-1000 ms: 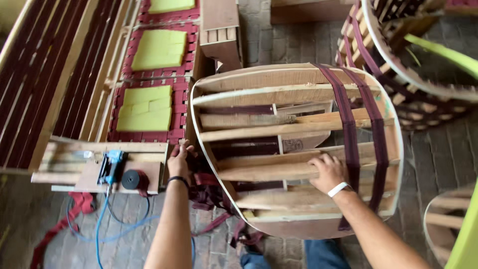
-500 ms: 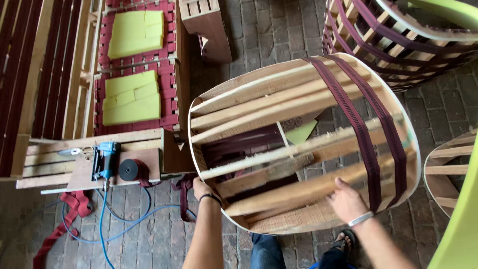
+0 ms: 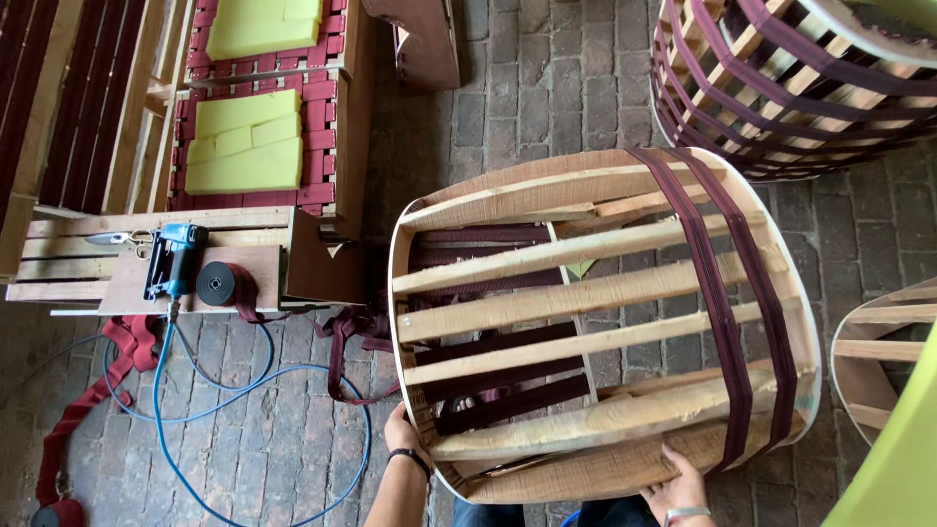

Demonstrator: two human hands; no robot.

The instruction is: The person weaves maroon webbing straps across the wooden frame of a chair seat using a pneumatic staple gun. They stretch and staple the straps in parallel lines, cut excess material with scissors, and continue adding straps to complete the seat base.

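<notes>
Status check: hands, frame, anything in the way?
Left hand grips rim of curved wooden frame; right hand under its lower edge. Frame tilted on brick floor. Blue hose and maroon webbing lie close left.

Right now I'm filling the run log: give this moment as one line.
left hand: grips frame's left rim | right hand: holds bottom edge | wooden frame: tilted on brick floor | stapler: on bench, untouched

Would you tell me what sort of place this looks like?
Probably a furniture or upholstery workshop: both hands grip a curved wooden chair frame strapped with maroon webbing, and a blue air stapler lies on a wooden bench.
</notes>
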